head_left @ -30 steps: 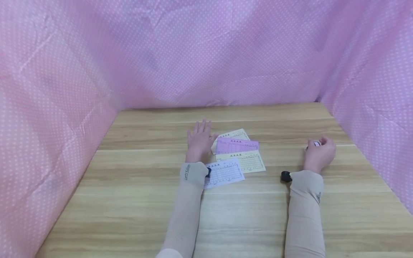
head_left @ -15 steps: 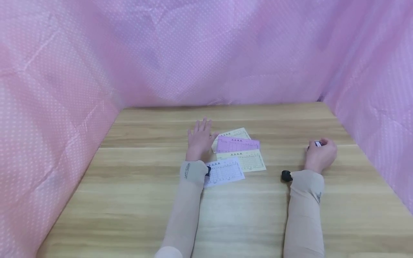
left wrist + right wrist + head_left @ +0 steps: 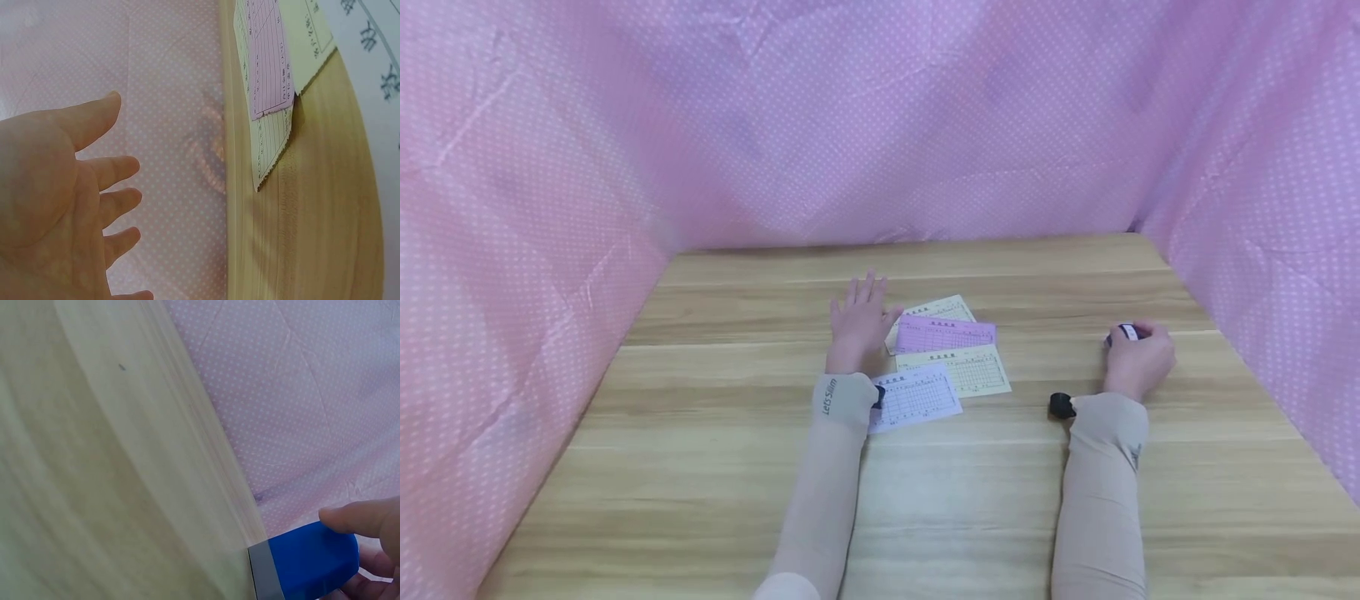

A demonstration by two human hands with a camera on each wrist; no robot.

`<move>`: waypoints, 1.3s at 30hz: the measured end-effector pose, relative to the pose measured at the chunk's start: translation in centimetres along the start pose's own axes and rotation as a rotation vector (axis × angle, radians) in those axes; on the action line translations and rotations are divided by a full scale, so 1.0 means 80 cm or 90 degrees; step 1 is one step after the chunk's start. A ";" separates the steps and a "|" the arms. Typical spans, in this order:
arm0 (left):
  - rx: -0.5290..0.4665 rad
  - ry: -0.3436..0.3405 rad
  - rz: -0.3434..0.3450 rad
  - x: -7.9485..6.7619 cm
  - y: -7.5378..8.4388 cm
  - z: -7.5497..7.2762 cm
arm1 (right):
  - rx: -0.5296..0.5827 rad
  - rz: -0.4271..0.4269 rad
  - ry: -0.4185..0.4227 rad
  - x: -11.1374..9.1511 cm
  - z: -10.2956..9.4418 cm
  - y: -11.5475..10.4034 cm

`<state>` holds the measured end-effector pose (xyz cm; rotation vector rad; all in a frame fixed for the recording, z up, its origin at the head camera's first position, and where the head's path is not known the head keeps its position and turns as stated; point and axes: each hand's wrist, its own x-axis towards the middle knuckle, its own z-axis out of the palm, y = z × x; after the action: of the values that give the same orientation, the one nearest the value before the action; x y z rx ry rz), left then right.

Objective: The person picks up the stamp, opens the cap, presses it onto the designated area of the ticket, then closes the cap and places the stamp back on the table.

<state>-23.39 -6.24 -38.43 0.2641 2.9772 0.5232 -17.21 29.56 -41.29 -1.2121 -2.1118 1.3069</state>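
My left hand [image 3: 857,329] is open with its fingers spread, beside the left ends of several printed receipt slips. In the left wrist view its palm [image 3: 44,187] shows, holding nothing. The slips overlap like a fan: a white one [image 3: 925,400] in front, a yellow one [image 3: 985,375], a purple one [image 3: 951,336] and a pale yellow one [image 3: 951,307] at the back. Off to the right of them, my right hand [image 3: 1138,358] grips a blue stamp [image 3: 315,559] with a grey base, thumb on its top edge. A white label marks its top in the head view.
The wooden table [image 3: 700,467] runs back to a pink dotted curtain [image 3: 880,125], which also hangs along both sides. A black wrist camera [image 3: 1062,406] sticks out from the right sleeve [image 3: 1101,500]. The left sleeve [image 3: 820,492] passes close beside the white slip.
The right hand has turned slightly, so more of the stamp's dark top and white label shows. The left hand and the slips keep their places; the head view has shifted a little.
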 end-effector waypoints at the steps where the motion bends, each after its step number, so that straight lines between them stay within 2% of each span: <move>1: 0.002 -0.002 0.000 0.000 0.000 0.000 | -0.001 0.002 -0.001 0.000 0.000 0.000; 13: -0.004 0.001 0.002 0.003 0.000 0.000 | -0.003 0.007 -0.002 0.003 0.003 0.004; 18: -0.004 -0.004 0.001 0.003 0.001 0.000 | -0.005 0.020 -0.019 0.003 0.003 0.004; 32: -0.006 0.013 -0.010 0.004 0.003 -0.003 | -0.032 -0.001 -0.023 0.006 0.004 0.009; 39: 0.018 0.010 -0.018 0.006 0.004 -0.003 | -0.033 0.005 -0.029 0.007 0.005 0.010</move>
<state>-23.84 -5.95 -38.17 0.2197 3.0009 0.4836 -17.45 29.98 -42.23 -1.2228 -2.1875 1.3022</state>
